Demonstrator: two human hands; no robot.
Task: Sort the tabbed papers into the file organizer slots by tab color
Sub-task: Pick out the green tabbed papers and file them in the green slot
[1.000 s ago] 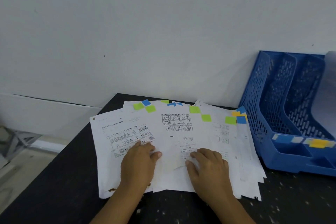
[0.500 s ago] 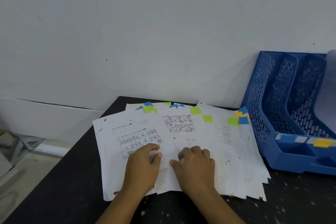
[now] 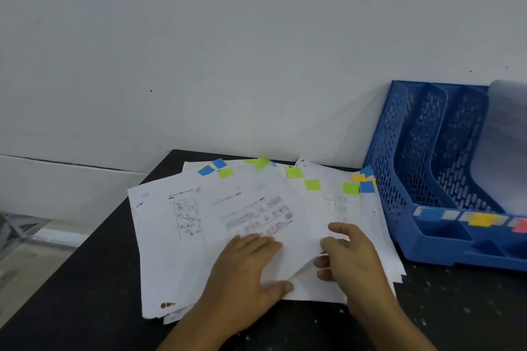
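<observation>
Top sheet point(image 3: 251, 208), previously lying flat in the stack of tabbed papers point(image 3: 159, 251), is now lifted at its near right corner and looks motion-blurred. Right hand point(image 3: 346, 258), pressed flat on the pile half a second ago, has been shifted right; its thumb lies over that raised edge, fingers curled beneath. Left hand point(image 3: 248, 268) has been slid right and nearer, flat on the same sheet. A picture-strip page point(image 3: 185, 216) is uncovered at left.

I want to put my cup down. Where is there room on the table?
Bare black table lies in front of the blue organizer, and at the near left corner beside the papers. The middle is crowded with papers and both hands.
</observation>
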